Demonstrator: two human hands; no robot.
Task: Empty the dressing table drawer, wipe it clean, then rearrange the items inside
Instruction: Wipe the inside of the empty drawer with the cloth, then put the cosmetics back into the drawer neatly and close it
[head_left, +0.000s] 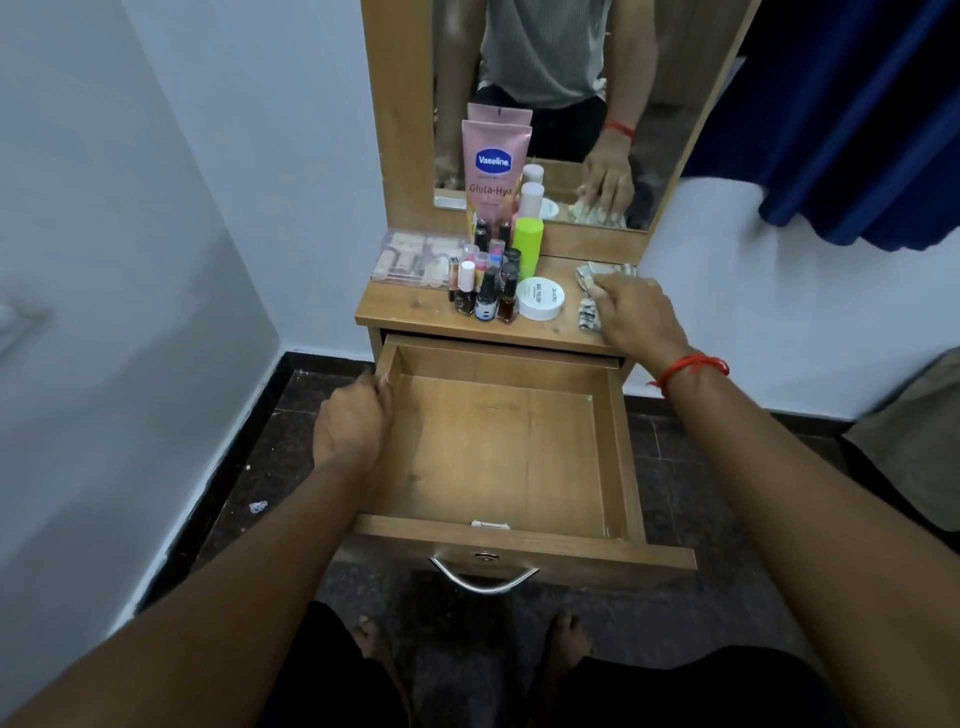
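Note:
The wooden drawer (618, 447) is pulled far out of the dressing table, and its inside holds nothing. My left hand (353, 423) grips the drawer's left wall near the back, fingers curled over the rim. My right hand (636, 312) rests on a crumpled patterned cloth (587, 312) at the right end of the table top (410, 306); the mirror shows its fingers fairly straight on the cloth. The items stand on the table top: a pink Vaseline tube (494, 171), a green bottle (527, 244), several nail polish bottles (485, 291), a white round jar (541, 298) and a clear plastic box (415, 254).
A mirror (566, 104) rises behind the table top. A metal handle (483, 577) hangs on the drawer front, above my bare feet (566, 634). A white wall stands to the left, and a blue curtain (857, 130) hangs at the right over a white surface.

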